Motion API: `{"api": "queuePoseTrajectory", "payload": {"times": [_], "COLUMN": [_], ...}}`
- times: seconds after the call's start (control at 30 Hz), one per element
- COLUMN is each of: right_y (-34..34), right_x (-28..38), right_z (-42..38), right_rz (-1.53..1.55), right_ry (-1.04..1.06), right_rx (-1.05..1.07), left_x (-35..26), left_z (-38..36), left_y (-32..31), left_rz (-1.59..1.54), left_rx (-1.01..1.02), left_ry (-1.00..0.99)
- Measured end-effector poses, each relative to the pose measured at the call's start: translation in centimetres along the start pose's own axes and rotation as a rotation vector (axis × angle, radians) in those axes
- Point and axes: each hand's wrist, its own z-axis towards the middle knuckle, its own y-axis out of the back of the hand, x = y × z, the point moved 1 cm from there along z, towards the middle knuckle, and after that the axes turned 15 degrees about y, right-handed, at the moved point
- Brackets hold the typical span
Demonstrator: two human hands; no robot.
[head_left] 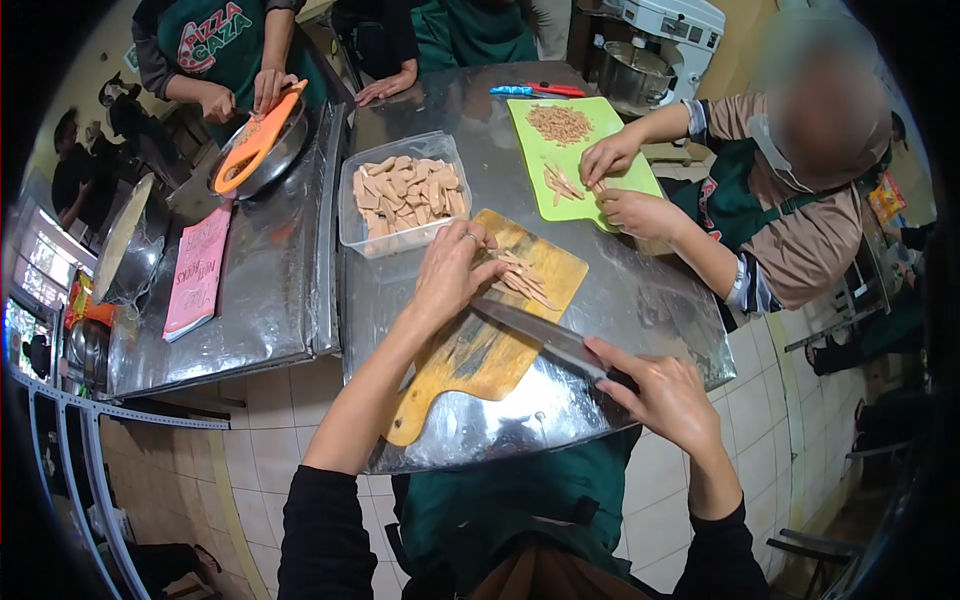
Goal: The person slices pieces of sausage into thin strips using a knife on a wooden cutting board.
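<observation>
A knife (545, 335) lies slanted over the wooden cutting board (480, 350), its handle in my right hand (665, 395). My left hand (452, 265) is at the board's upper left, fingers bent and close together beside a pile of thin pale strips (522, 280); what its fingertips hold, if anything, is hidden. The blade's tip is just below my left fingers. Behind my left hand stands a clear plastic container (350, 225) full of pale sliced pieces (405, 192).
Across the table (650, 315), a co-worker's hands handle strips on a green board (540, 120) with chopped bits. Beyond it lie red and blue-handled tools (540, 90). At left, another person holds an orange board (260, 140) over a metal bowl (283, 160), near a pink booklet (198, 270).
</observation>
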Motion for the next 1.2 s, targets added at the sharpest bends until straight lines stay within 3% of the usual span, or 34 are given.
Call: {"api": "queuePoseTrajectory", "payload": {"times": [0.07,0.2,0.3,0.43,0.57,0.67,0.8,1.0,1.1,1.2], "right_y": [0.0,0.8,0.6,-0.3,-0.7,-0.5,-1.4,-2.0,-2.2,-2.3], "right_x": [-0.6,-0.9,-1.3,-1.8,-1.9,-1.7,-2.1,-2.1,-1.9,-1.8], "right_z": [-0.9,-1.9,-2.3,-2.4,-2.5,-2.8,-3.6,-4.0,-4.4,-4.7], "right_rz": [0.085,0.174,0.221,0.237,0.210,0.218,0.217,0.236,0.243,0.249], "right_ry": [-0.034,-0.109,-0.161,-0.135,-0.094,-0.160,-0.149,-0.148,-0.135,-0.132], "right_rx": [-0.013,-0.044,-0.066,-0.094,-0.111,-0.064,-0.091,-0.094,-0.118,-0.130], "left_x": [0.7,4.8,7.3,7.6,7.6,8.5,10.4,10.2,12.9,11.9], "left_z": [1.1,5.9,9.5,12.8,14.4,15.3,15.1,12.9,13.6,14.3], "left_y": [0.9,4.3,4.8,3.5,1.2,1.0,0.6,0.7,-0.1,1.9], "left_rz": [-0.118,0.159,0.362,0.461,0.638,0.689,0.837,0.717,0.575,0.434], "left_rx": [-0.025,-0.162,0.046,0.326,0.392,0.446,0.395,0.253,0.111,0.302], "left_ry": [0.067,0.140,0.386,0.541,0.642,0.605,0.364,0.193,0.075,0.151]}}
